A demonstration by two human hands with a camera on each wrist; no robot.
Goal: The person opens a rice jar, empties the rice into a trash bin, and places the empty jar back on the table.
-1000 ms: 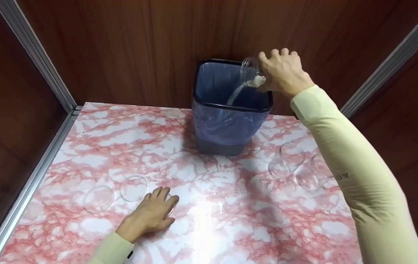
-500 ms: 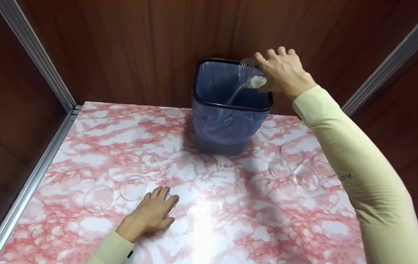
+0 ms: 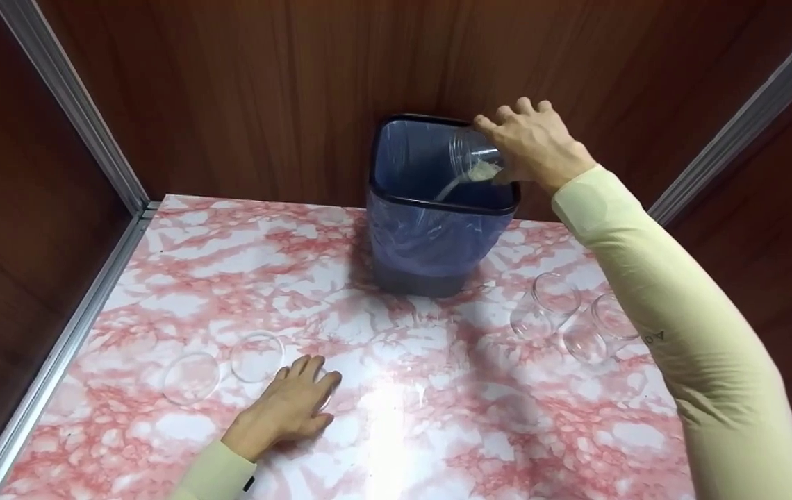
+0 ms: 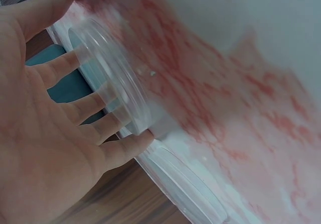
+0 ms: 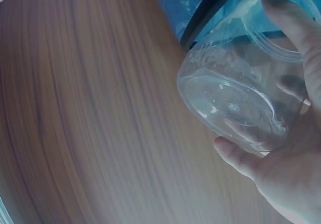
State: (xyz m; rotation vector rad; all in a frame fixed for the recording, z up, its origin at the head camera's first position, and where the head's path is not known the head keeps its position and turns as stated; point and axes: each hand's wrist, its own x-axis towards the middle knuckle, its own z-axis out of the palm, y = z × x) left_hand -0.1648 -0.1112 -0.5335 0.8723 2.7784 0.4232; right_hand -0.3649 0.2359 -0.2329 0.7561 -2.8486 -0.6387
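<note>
My right hand (image 3: 535, 146) grips a clear jar (image 3: 472, 154), tilted with its mouth over the trash bin (image 3: 431, 243) in the head view. White, grainy stuff (image 3: 453, 186) runs from the jar's mouth into the bin. In the right wrist view the thumb and fingers wrap around the jar (image 5: 230, 103). My left hand (image 3: 288, 406) rests on a clear round lid (image 3: 327, 399) on the table, fingers spread and mostly straight. Through that lid (image 4: 135, 96), the left wrist view shows the fingertips lying across it.
Two more clear lids (image 3: 191, 378) lie left of my left hand. On the right stand two clear jars (image 3: 554, 295), near my right sleeve (image 3: 688, 347). A bag lines the bin, which sits at the table's back edge before a brown wood-grain wall (image 3: 264, 104).
The right hand has lowered slightly and moved a little left with the jar. The white stream keeps flowing into the bin and looks shorter. The left hand stays in place on the lid.
</note>
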